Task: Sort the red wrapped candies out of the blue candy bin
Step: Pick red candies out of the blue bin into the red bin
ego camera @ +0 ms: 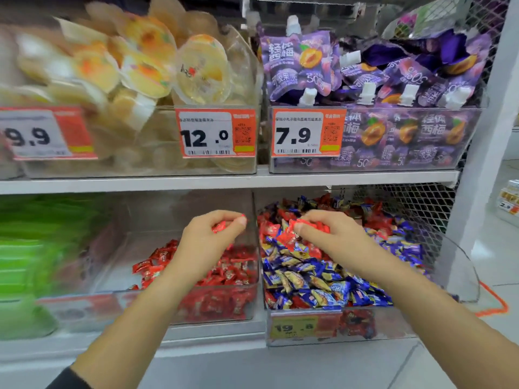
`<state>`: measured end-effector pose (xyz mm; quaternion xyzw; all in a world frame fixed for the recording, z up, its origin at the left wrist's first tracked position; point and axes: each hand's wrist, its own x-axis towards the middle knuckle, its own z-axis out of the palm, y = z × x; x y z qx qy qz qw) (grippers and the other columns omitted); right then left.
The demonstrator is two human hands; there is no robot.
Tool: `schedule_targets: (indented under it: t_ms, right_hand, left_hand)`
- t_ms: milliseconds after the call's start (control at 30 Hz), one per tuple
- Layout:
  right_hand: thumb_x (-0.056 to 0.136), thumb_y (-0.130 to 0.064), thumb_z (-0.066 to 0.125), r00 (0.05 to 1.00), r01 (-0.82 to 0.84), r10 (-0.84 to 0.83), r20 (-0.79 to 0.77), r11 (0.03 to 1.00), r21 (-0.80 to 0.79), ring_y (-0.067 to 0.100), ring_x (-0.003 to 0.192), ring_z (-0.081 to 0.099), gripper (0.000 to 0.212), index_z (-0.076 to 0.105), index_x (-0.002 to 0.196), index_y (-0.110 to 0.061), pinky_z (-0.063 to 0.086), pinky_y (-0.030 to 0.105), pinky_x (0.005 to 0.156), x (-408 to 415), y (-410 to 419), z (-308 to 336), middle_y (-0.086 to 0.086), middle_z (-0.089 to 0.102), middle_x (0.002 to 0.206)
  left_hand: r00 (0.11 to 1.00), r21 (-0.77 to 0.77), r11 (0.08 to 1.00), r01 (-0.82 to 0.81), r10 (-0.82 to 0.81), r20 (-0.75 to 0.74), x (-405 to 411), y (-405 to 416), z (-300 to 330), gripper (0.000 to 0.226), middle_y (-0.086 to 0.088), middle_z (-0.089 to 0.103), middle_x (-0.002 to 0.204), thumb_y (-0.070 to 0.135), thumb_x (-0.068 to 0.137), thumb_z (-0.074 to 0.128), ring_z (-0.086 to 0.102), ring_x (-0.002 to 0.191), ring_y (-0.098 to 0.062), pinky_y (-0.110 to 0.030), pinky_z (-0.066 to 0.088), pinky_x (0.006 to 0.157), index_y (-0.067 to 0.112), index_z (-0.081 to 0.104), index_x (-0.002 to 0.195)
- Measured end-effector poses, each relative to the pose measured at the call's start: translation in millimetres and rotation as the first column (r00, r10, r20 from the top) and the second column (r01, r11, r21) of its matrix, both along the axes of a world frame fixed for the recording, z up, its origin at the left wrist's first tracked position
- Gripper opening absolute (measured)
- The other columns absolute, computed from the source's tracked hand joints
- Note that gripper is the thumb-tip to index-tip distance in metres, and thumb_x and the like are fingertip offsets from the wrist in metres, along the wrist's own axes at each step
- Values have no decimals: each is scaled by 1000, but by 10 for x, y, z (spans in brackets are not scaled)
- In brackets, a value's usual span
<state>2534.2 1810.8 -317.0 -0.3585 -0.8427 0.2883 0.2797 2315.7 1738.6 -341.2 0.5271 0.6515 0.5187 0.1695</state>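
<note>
Both hands grip red wrapped candies: the left hand (pixel 213 234) curled round some over the clear plastic bin of red candies (pixel 179 304), the right hand (pixel 323 237) pinching a bunch (pixel 289 234) above the clear bin of mixed blue and red candies (pixel 407 324). Best release left first, low over the pile. Bins sit on a white shop shelf (pixel 224 182), pale floor tiles to the right.

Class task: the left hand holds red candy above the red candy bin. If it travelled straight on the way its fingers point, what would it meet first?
Probably the clear divider wall just beyond the left hand; depth is unclear.
</note>
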Motion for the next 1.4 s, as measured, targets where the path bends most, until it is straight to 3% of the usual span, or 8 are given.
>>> schedule_targets:
  t_ms: [100, 333, 533, 800, 967, 1133, 1300, 1400]
  right_hand:
    - [95, -39, 52, 999, -47, 46, 4, 999, 26, 3, 58, 45, 28, 65, 88, -15, 35, 23, 58, -600, -70, -76, -6, 51, 63]
    - [99, -51, 34, 964, -143, 119, 238, 986, 83, 21, 127, 46, 51, 41, 143, -26, 38, 31, 98, -1468, 11, -143, 4, 52, 138]
    - [100, -36, 43, 993, -60, 49, 107, 994, 96, -4, 78, 57, 26, 67, 109, -30, 40, 17, 67, -897, 48, -153, -14, 69, 96]
    - [98, -29, 48, 975, 223, -223, -10, 973, 55, -1, 83, 62, 19, 67, 96, -32, 49, 25, 74, 171, 295, -371, -16, 69, 89]
    - [97, -26, 52, 926, 377, -377, -17, 920, 109, 4, 84, 60, 19, 71, 99, -26, 47, 20, 75, 666, 516, -405, -8, 69, 99]
    - [100, -26, 46, 859, 487, -493, 141, 870, 77, 24, 123, 51, 39, 51, 137, -15, 37, 28, 95, 1016, 869, -417, 7, 52, 138]
    - [102, -34, 36, 814, 508, -507, 285, 858, 74, 31, 96, 55, 42, 47, 136, -10, 38, 32, 73, 940, 1309, -330, 18, 58, 107]
    - [104, -36, 27, 792, 506, -471, 388, 862, 14, 35, 117, 51, 46, 39, 141, -10, 40, 34, 88, 789, 1542, -267, 20, 51, 132]
  left_hand:
    - [966, -90, 989, -118, 136, 221, -327, -38, -117, 16, 7, 61, 66, 33, 90, 64, 50, 59, -8, -15, 40, 54, 21, 74, 93]
    - [833, -204, 972, -119, 209, 512, -713, -108, -194, 51, 4, 63, 118, 64, 89, 42, 54, 114, -15, -42, 33, 108, 27, 67, 116]
    - [863, -179, 975, -132, 202, 463, -632, -12, -146, 36, 0, 64, 111, 35, 100, 40, 56, 96, -10, -28, 35, 84, 13, 66, 113]
    - [1000, -189, 982, 11, -8, 14, 170, 294, -112, 24, 4, 63, 116, 30, 94, 54, 58, 107, -13, -25, 41, 91, 23, 64, 114]
    - [889, -134, 983, -128, 54, -455, 621, 437, -115, 53, -9, 45, 133, 42, 95, 46, 46, 122, -29, -38, 39, 98, 12, 40, 138]
    - [870, -397, 878, -268, 43, -492, 632, 614, -106, 54, -19, 50, 124, 48, 95, 44, 53, 111, -37, -40, 43, 85, 2, 41, 122]
    - [833, -392, 877, -277, 15, -554, 582, 681, -173, 47, -19, 52, 119, 40, 97, 44, 56, 100, -35, -35, 39, 72, 1, 40, 122]
    - [831, -375, 885, -276, 24, -555, 573, 667, -193, 47, -17, 52, 116, 38, 97, 43, 53, 88, -30, -34, 39, 69, 2, 37, 126]
